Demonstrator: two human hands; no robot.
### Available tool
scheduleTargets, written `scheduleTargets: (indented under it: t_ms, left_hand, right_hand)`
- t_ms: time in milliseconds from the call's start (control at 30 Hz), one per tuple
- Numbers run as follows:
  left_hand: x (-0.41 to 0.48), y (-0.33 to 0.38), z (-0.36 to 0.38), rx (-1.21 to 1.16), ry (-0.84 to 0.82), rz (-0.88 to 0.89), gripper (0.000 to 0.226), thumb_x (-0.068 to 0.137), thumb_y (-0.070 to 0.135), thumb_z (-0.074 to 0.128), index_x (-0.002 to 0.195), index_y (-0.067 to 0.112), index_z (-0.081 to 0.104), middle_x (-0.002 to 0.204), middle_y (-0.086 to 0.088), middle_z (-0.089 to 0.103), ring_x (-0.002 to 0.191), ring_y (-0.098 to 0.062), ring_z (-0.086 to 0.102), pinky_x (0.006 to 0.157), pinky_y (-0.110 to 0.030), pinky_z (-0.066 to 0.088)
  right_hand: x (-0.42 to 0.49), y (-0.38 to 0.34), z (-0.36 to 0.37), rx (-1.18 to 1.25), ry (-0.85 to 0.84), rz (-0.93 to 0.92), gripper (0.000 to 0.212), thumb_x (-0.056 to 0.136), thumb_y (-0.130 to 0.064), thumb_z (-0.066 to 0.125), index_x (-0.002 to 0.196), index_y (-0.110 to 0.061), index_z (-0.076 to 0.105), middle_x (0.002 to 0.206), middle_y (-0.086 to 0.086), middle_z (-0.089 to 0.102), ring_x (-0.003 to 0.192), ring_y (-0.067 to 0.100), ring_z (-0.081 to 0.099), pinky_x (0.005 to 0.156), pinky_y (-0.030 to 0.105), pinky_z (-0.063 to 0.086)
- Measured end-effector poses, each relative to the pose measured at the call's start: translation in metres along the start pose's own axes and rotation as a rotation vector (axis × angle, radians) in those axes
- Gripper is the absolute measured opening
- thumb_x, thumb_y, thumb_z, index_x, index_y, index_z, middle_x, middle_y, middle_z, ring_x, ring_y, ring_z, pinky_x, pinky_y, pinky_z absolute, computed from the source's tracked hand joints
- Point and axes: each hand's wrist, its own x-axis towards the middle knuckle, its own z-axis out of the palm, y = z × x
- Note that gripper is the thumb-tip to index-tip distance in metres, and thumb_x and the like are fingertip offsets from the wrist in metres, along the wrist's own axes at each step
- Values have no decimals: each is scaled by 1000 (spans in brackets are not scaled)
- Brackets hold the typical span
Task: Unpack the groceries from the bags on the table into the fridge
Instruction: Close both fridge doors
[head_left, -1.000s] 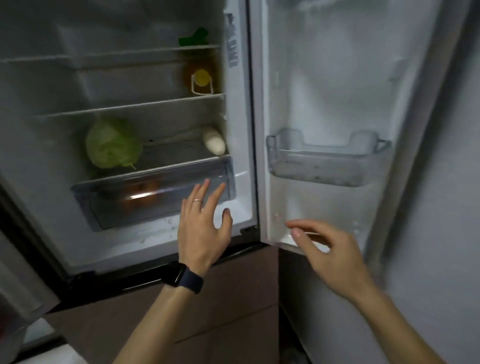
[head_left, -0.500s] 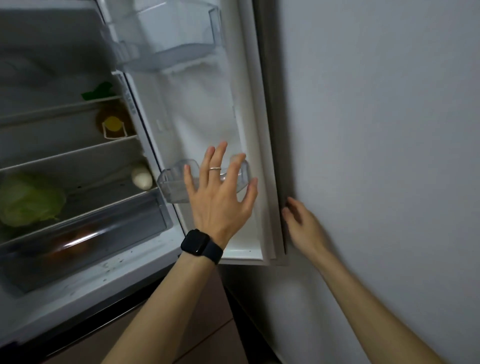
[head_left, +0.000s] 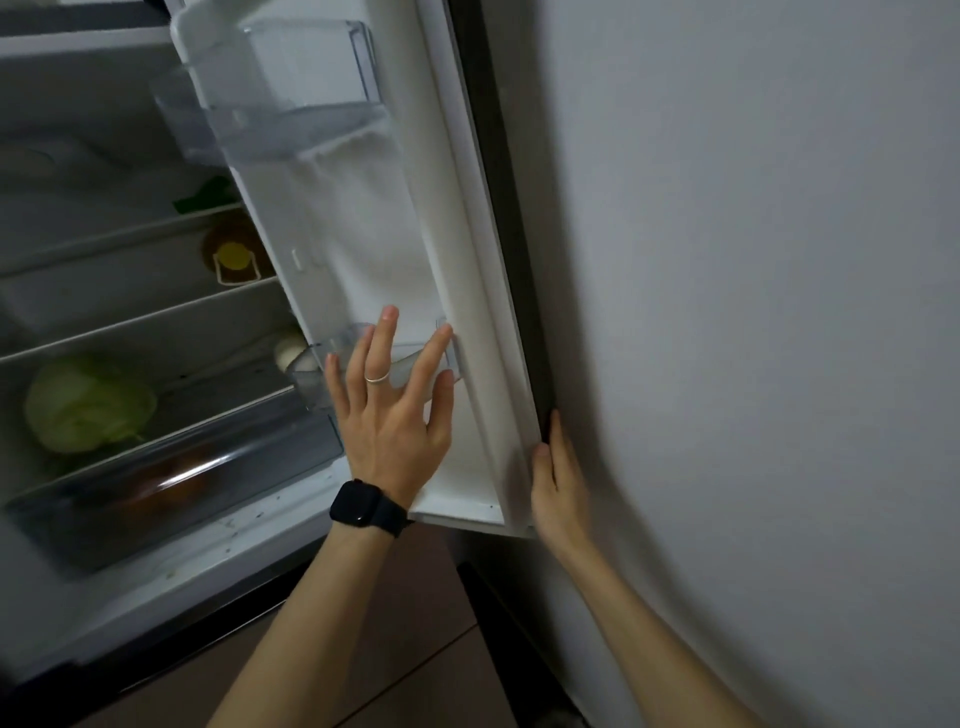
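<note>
The fridge stands open, and its white door (head_left: 374, 218) is swung partway across the opening. My left hand (head_left: 395, 415), with a ring and a black watch, is spread open just in front of the door's clear lower bin (head_left: 311, 374) and holds nothing. My right hand (head_left: 558, 483) is on the door's outer edge near its bottom corner, with its fingers partly hidden behind the door. Inside lie a green cabbage (head_left: 85, 402), a white radish (head_left: 288, 351) and a yellow-lidded jar (head_left: 234, 257). No bags are in view.
A clear upper door bin (head_left: 291, 104) holds nothing that I can see. A crisper drawer (head_left: 171, 483) with something orange in it sits below the cabbage shelf. A grey wall (head_left: 753, 312) stands close on the right. Brown cabinet fronts (head_left: 389, 623) lie below the fridge.
The door has swung from wide open towards the fridge. My right hand moved from its inner face round to its outer edge. My left hand rose from the drawer to the door bin.
</note>
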Motion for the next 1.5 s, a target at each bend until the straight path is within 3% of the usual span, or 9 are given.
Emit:
scheduleTargets:
  t_ms: [133,300,400,533,700,767,967,1300,1500]
  left_hand:
    - [-10,-27,-20,-73,6,25,45,97,40,57,140,34,46,153,-7,21,142,-29,29,117,-58,18]
    - [-28,-72,-47,-173,-19,-3,43,99,35,53,141,26,45,154,-8,19,143,-32,28,103,-60,39]
    - [-46,-103,-64,-114,-57,-74,42,103,35,43,144,24,43,157,-10,19,146,-36,26,107,-60,36]
    - [-68,-138,-89,75,-136,-259,47,105,37,34,152,31,32,162,-11,20,148,-31,25,110,-59,32]
    - [-69,-160,-121,-168,-202,-688,54,101,50,27,154,39,27,165,7,14,147,-7,19,119,-36,24]
    - [-70,-157,-131,-313,-139,-674,59,100,51,31,155,33,25,163,8,21,144,2,23,115,-18,24]
    - [-81,-171,-122,-402,-251,-728,99,89,54,65,158,31,-2,165,10,10,149,-9,19,120,-38,27]
    - [-93,-260,-84,-441,-316,-867,78,97,44,57,158,33,10,145,14,48,126,0,49,100,-13,41]
    - [-102,-285,-61,-512,-277,-874,73,97,43,56,157,35,15,142,11,55,128,-4,52,106,-22,43]
  right_hand:
    - [-37,4,2,-31,18,-98,52,105,-37,41,154,-43,24,159,-8,26,142,8,29,111,24,27]
    - [-72,1,-8,-66,4,-284,50,96,-38,58,142,-46,41,140,-11,36,129,6,42,99,0,29]
    - [-83,-1,-4,-98,-42,-317,67,86,-48,66,144,-50,32,150,-7,32,138,10,36,106,18,31]
    - [-92,-4,22,-237,-250,-408,89,77,-69,65,148,-61,12,155,-30,9,145,4,17,111,33,27]
    - [-101,-7,88,-429,-394,-722,87,86,-69,58,157,-44,12,167,-7,3,151,16,11,115,43,30]
    - [-104,-8,121,-482,-425,-797,85,89,-68,55,158,-41,13,168,-1,4,152,22,14,116,47,29]
    - [-108,-9,208,-556,-473,-847,87,93,-67,48,160,-30,6,168,7,-4,154,27,1,120,50,21]
    - [-80,14,310,-807,-385,-937,87,90,-66,42,160,-26,11,167,14,3,154,31,5,118,60,11]
    - [-59,28,335,-882,-313,-1004,85,89,-65,44,160,-29,11,167,12,5,154,29,5,119,63,3]
